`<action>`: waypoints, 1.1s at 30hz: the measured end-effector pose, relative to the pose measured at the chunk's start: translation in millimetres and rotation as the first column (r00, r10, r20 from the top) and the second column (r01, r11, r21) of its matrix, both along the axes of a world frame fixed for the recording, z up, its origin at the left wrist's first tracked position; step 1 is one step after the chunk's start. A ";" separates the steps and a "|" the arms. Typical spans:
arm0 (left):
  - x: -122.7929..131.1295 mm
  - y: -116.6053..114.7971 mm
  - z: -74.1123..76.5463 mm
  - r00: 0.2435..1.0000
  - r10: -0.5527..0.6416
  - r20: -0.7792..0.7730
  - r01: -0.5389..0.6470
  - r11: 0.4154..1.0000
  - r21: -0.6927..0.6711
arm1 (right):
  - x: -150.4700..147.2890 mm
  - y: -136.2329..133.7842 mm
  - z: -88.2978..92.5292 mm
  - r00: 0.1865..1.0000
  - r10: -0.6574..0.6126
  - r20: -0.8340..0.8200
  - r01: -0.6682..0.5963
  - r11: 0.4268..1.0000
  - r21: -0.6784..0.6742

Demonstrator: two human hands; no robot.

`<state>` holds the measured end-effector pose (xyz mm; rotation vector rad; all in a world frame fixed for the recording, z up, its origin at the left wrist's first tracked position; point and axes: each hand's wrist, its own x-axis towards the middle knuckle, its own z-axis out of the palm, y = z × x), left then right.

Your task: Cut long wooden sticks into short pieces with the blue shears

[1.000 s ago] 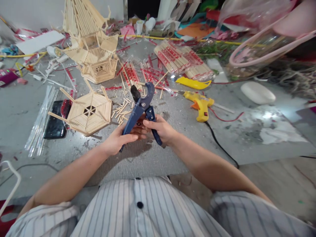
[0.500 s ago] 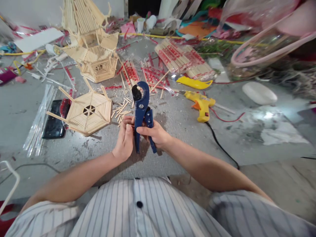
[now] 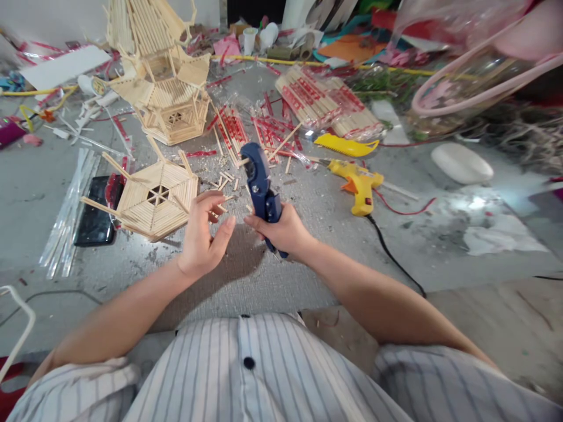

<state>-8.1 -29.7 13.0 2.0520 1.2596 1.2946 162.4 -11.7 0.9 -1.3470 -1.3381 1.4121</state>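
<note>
My right hand [image 3: 284,230] is wrapped round the handles of a dark blue ratchet pipe cutter [image 3: 260,176], its head pointing away from me. A short piece of wooden stick [image 3: 242,162] shows at the cutter's jaws. To the left, my left hand [image 3: 205,234] is off the tool, fingers curved and apart, with nothing seen in it. Beside that hand lies a hexagonal stick panel [image 3: 153,223] with several sticks jutting from its rim. Short cut stick pieces [image 3: 226,177] are scattered behind my hands.
A tiered stick pagoda [image 3: 171,88] stands at the back left. A yellow glue gun [image 3: 363,184] with a black cord lies to the right, near a yellow-handled tool [image 3: 347,145] and packs of chopsticks [image 3: 308,97]. Clear glue sticks [image 3: 65,217] and a black phone [image 3: 94,217] lie left.
My left hand has let go of the cutter and moved left, its fingers spreading. The cutter has tilted and shifted slightly right in my right hand, its handles now closer together.
</note>
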 end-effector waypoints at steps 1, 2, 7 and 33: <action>-1.4 3.4 7.4 1.000 0.017 -0.016 -0.017 1.000 0.024 | -0.4 -1.0 -1.1 0.998 0.006 0.057 -0.007 1.000 0.016; -2.5 7.2 15.5 0.998 0.050 -0.046 -0.048 0.997 0.053 | -0.7 -1.4 -2.3 0.995 0.009 0.097 -0.012 1.000 0.027; -1.7 28.5 50.6 0.919 0.154 -0.362 -0.071 0.970 0.234 | 2.9 1.9 -3.2 0.995 0.040 0.095 -0.045 0.998 0.053; 13.6 19.9 68.4 0.918 0.151 -0.368 0.004 0.922 0.387 | -1.4 -7.3 -3.9 1.000 0.021 -0.022 -0.013 0.953 0.303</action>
